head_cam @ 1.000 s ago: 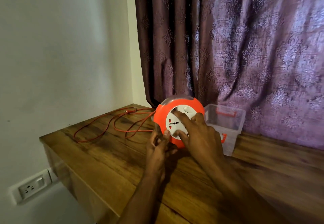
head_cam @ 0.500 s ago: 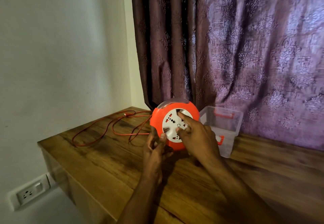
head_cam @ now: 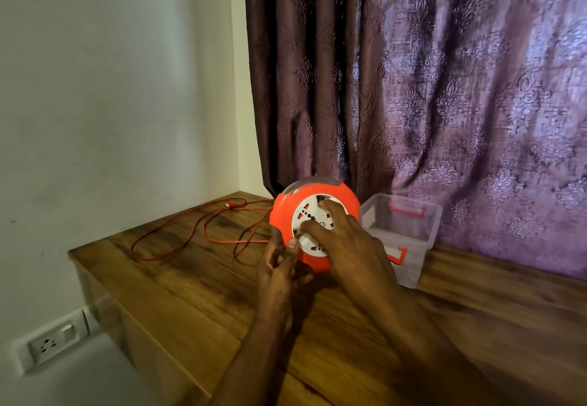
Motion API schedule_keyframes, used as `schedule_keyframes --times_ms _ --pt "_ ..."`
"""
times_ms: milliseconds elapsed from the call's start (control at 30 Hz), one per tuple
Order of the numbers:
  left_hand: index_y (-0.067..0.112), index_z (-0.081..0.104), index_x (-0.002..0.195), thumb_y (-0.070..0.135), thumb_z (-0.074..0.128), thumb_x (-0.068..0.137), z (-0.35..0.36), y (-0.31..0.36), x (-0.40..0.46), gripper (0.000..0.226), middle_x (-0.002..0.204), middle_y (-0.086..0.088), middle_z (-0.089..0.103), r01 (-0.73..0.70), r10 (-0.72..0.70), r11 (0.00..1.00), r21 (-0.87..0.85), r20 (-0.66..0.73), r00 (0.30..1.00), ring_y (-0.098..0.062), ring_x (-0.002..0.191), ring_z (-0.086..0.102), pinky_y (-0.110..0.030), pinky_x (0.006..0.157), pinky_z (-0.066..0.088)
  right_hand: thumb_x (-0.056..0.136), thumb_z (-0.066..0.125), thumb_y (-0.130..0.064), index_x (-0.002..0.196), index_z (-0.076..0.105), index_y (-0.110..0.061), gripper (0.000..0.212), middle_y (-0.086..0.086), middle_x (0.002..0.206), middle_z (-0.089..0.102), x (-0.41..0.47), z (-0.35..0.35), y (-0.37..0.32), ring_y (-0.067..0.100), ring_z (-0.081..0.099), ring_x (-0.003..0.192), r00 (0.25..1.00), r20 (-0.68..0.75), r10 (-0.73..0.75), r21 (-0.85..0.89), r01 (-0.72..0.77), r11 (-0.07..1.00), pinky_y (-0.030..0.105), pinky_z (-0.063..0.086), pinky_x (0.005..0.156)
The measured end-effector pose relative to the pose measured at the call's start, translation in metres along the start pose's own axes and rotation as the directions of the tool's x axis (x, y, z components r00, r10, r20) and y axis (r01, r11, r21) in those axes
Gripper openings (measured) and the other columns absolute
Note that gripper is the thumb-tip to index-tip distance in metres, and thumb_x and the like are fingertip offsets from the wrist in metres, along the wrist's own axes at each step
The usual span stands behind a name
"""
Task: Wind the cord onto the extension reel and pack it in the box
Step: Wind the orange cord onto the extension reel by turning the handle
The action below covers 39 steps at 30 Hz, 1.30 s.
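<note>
An orange extension reel [head_cam: 343, 197] with a white socket face stands on edge on the wooden table [head_cam: 197, 294]. My right hand [head_cam: 346, 243] lies over the white face, its fingers curled onto the disc. My left hand [head_cam: 279, 266] holds the reel's lower left rim, thumb on the orange edge. The thin orange cord [head_cam: 178, 237] lies in loose loops on the table to the left of the reel, its plug end near the back corner. A clear plastic box [head_cam: 409, 237] with orange latches stands open right behind the reel.
A purple patterned curtain [head_cam: 444, 88] hangs behind the table. A white wall [head_cam: 111, 88] borders the left side, with a wall socket [head_cam: 50, 345] low down. The table's left edge is close to the cord loops.
My right hand's fingers have shifted round the white face and the socket holes now sit at a different angle. The cord loops have drawn slightly nearer the reel. The left hand stays on the rim.
</note>
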State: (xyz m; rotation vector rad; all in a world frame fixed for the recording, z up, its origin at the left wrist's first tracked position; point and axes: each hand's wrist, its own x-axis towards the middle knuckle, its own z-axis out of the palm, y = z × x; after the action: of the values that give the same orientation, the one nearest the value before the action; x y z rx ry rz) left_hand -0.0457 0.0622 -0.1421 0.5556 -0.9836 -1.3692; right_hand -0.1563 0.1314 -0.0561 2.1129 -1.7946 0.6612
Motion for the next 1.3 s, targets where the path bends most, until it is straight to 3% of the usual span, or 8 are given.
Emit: schedule_keyframes --times_ms 100,233,333,400,567,733,967,1300 --pt "0.025 0.065 0.132 0.043 0.071 0.077 0.000 0.005 -0.002 0.058 0.121 -0.042 0.048 -0.023 0.022 1.000 0.013 0.022 1.000 -0.001 0.054 0.066 -0.025 0.053 0.057 0.094 0.055 -0.034 0.137 0.030 -0.047 0.051 -0.004 0.161 -0.001 0.000 -0.001 0.001 0.031 0.028 0.141 0.997 0.068 -0.037 -0.047 0.040 0.998 0.051 0.040 0.104" --pt "0.025 0.063 0.133 0.049 0.072 0.072 -0.002 0.007 -0.002 0.067 0.108 -0.018 0.075 -0.018 0.017 1.000 0.022 0.015 1.000 -0.006 0.070 0.075 -0.026 0.055 0.060 0.096 0.052 -0.033 0.140 0.026 -0.050 0.054 -0.008 0.161 -0.006 -0.002 -0.003 0.005 0.027 0.024 0.142 0.996 0.064 -0.056 -0.053 0.060 0.997 0.050 0.039 0.105" --pt "0.026 0.065 0.127 0.041 0.070 0.077 -0.001 0.009 -0.003 0.052 0.089 -0.013 0.070 -0.020 0.020 1.000 0.010 0.004 1.000 -0.001 0.057 0.069 -0.025 0.052 0.059 0.096 0.053 -0.032 0.141 0.024 -0.054 0.058 -0.010 0.160 -0.013 -0.002 -0.002 0.007 0.025 0.020 0.144 0.995 0.082 -0.061 -0.033 0.064 0.997 0.051 0.037 0.108" --pt "0.024 0.066 0.126 0.041 0.070 0.077 0.000 0.011 -0.004 0.053 0.096 -0.024 0.069 -0.016 0.016 1.000 0.018 -0.004 1.000 -0.001 0.055 0.067 -0.025 0.052 0.058 0.094 0.055 -0.030 0.141 0.025 -0.053 0.060 -0.009 0.161 -0.012 -0.002 -0.002 0.007 0.027 0.024 0.143 0.995 0.076 -0.068 -0.040 0.071 0.997 0.051 0.039 0.106" --pt "0.034 0.069 0.115 0.044 0.070 0.078 0.002 0.013 -0.007 0.039 0.109 0.003 0.080 -0.034 0.035 0.997 0.075 -0.010 0.999 -0.016 0.087 0.077 -0.029 0.059 0.062 0.091 0.060 -0.027 0.138 0.027 -0.051 0.062 -0.004 0.160 -0.002 -0.004 0.000 0.008 0.029 0.034 0.137 0.998 0.022 -0.066 -0.071 0.067 0.995 0.047 0.045 0.099" --pt "0.030 0.070 0.116 0.047 0.072 0.071 0.005 0.016 -0.010 0.048 0.106 0.000 0.081 -0.022 0.022 0.997 0.075 -0.010 1.000 -0.016 0.085 0.078 -0.027 0.058 0.062 0.092 0.057 -0.032 0.139 0.024 -0.053 0.062 -0.003 0.158 0.001 -0.004 0.005 0.009 0.032 0.036 0.136 1.000 0.007 0.001 -0.038 0.000 0.999 0.049 0.044 0.101" --pt "0.030 0.073 0.113 0.045 0.073 0.073 0.007 0.013 -0.010 0.042 0.107 -0.001 0.081 -0.038 0.038 0.998 0.052 0.005 0.999 -0.017 0.084 0.078 -0.027 0.056 0.061 0.091 0.054 -0.040 0.139 0.014 -0.055 0.064 0.005 0.129 0.034 -0.002 0.009 0.007 0.030 0.063 0.095 0.981 -0.145 0.131 0.017 -0.130 0.991 0.039 0.053 0.071" --pt "0.041 0.076 0.109 0.047 0.073 0.074 0.009 0.012 -0.014 0.036 0.106 0.002 0.082 -0.057 0.054 0.997 0.048 0.055 0.997 -0.017 0.090 0.079 -0.030 0.063 0.064 0.084 0.060 -0.056 0.133 0.043 -0.040 0.055 -0.001 0.101 0.072 -0.001 0.012 0.004 0.028 0.063 0.101 0.889 -0.233 0.393 0.319 -0.312 0.895 0.034 0.047 0.075"
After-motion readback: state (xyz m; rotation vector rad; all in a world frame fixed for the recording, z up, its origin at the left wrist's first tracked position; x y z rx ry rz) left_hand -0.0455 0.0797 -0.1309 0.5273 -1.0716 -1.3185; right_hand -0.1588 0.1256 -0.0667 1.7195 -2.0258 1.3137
